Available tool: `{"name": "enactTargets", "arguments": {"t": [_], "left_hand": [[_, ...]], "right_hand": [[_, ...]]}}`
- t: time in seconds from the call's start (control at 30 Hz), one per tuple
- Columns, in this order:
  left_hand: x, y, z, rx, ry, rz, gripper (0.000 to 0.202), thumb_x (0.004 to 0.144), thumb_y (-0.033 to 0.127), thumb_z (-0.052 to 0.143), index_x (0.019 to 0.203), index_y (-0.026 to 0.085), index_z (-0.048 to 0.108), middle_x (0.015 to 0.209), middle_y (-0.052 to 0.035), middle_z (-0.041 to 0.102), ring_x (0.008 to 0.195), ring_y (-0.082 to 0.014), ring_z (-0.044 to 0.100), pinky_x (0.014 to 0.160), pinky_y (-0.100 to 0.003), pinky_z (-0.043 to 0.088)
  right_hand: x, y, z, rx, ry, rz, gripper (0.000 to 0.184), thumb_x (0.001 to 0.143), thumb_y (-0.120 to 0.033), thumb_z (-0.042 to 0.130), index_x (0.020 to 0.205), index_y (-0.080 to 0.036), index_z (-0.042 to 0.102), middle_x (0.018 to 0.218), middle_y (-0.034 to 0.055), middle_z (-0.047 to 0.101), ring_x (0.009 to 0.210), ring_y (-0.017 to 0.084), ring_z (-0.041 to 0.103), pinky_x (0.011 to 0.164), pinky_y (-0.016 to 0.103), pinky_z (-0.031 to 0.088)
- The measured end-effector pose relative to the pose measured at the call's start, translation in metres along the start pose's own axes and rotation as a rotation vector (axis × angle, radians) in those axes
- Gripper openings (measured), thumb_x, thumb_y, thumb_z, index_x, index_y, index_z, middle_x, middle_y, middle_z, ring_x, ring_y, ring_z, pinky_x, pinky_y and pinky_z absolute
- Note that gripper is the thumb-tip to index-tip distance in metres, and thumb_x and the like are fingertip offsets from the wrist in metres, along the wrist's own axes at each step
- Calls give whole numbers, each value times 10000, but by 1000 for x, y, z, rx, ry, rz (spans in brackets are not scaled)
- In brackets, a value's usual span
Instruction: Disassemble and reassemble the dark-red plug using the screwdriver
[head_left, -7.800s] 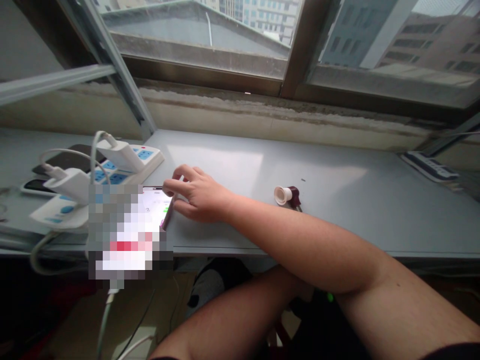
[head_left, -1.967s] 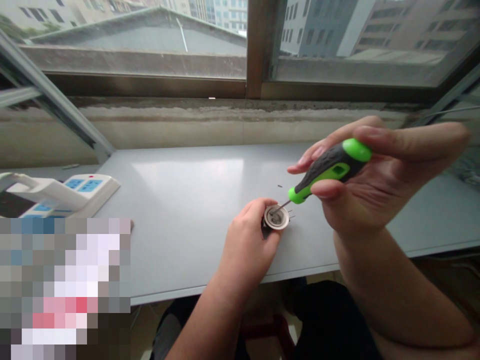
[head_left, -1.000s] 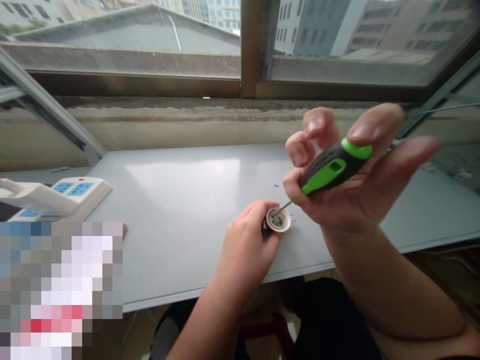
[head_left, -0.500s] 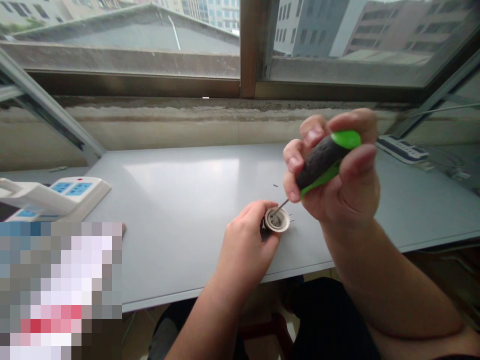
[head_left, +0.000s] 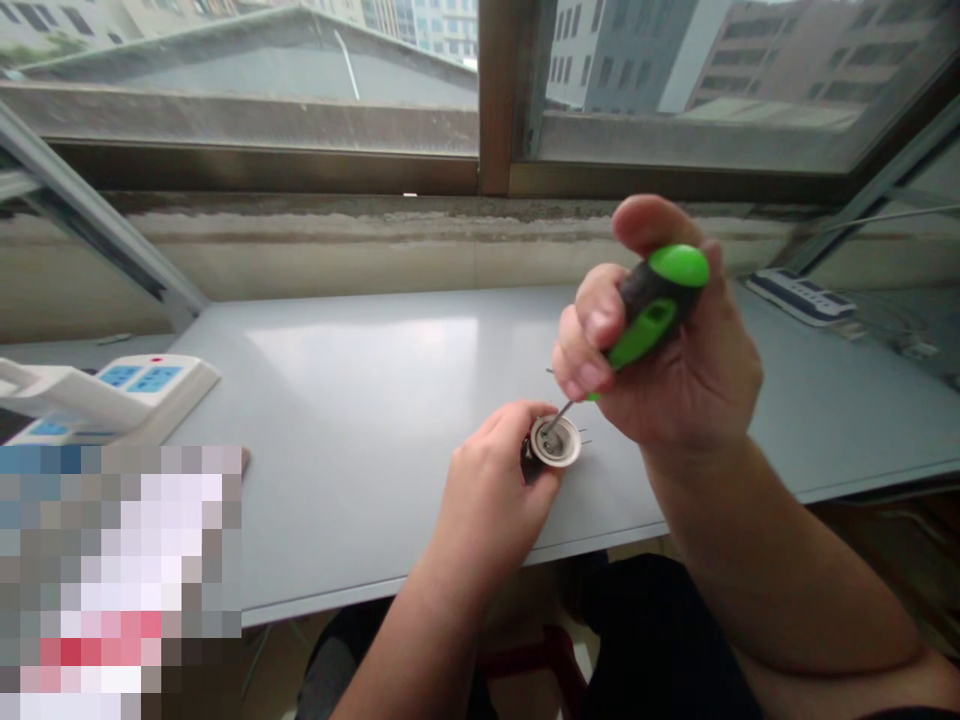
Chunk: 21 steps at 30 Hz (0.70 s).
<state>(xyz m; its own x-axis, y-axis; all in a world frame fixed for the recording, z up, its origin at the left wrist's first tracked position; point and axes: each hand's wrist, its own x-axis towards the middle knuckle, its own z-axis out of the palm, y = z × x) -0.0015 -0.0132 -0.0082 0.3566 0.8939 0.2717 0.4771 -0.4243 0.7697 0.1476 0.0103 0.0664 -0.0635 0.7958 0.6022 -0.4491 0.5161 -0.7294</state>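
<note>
While the left hand (head_left: 501, 480) grips the white-rimmed socket (head_left: 564, 452) at the near side of the desk (head_left: 352, 430), the right hand (head_left: 679, 390), farther right, holds the green-and-black screwdriver (head_left: 642, 328), its shaft slanting down leftward and nearward into the socket's opening.

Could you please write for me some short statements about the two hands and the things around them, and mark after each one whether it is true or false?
1. The right hand grips a screwdriver. True.
2. The left hand holds a white-rimmed piece. True.
3. The screwdriver is red and white. False: it shows green and black.
4. The white-rimmed piece has its open end turned down. False: it faces up, and the screwdriver reaches into it.
5. A power strip with blue outlets is at the left of the picture. True.
</note>
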Motion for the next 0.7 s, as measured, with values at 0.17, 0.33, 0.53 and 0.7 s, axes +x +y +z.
{"name": "enactTargets", "arguments": {"t": [0.17, 0.33, 0.53, 0.7], "left_hand": [[0, 1, 0, 7, -10, -18, 292, 851, 127, 696, 1117, 246, 688, 1150, -41, 772, 1052, -253, 730, 903, -386, 556], [0, 1, -1, 4, -10, -16, 305, 850, 113, 682, 1126, 242, 675, 1140, -38, 764, 1047, -252, 732, 892, -383, 555], [-1, 1, 0, 4, -8, -12, 281, 850, 122, 688, 1100, 250, 679, 1117, -35, 779, 1038, -259, 740, 894, -395, 559], [-1, 1, 0, 10, 3, 2, 306, 845, 113, 683, 1119, 248, 662, 1112, -46, 773, 1033, -264, 743, 871, -390, 564]], "right_hand": [[0, -4, 0, 43, -8, -4, 211, 980, -552, 672, 1009, -345, 642, 855, -24, 585, 531, 99, 474, 381, 182, 373], [-1, -2, -2, 54, -82, -10, 241, 924, -484, 781, 1076, -307, 723, 887, 16, 622, 744, 158, 620, 487, 230, 534], [1, -8, 1, 15, -21, 34, 248, 988, -580, 644, 1107, -362, 651, 754, -36, 538, 473, 104, 413, 368, 209, 352], [-5, -3, -3, -90, -19, -12, 380, 870, -590, 791, 1118, -328, 669, 944, 23, 590, 657, 150, 552, 459, 259, 481]]}}
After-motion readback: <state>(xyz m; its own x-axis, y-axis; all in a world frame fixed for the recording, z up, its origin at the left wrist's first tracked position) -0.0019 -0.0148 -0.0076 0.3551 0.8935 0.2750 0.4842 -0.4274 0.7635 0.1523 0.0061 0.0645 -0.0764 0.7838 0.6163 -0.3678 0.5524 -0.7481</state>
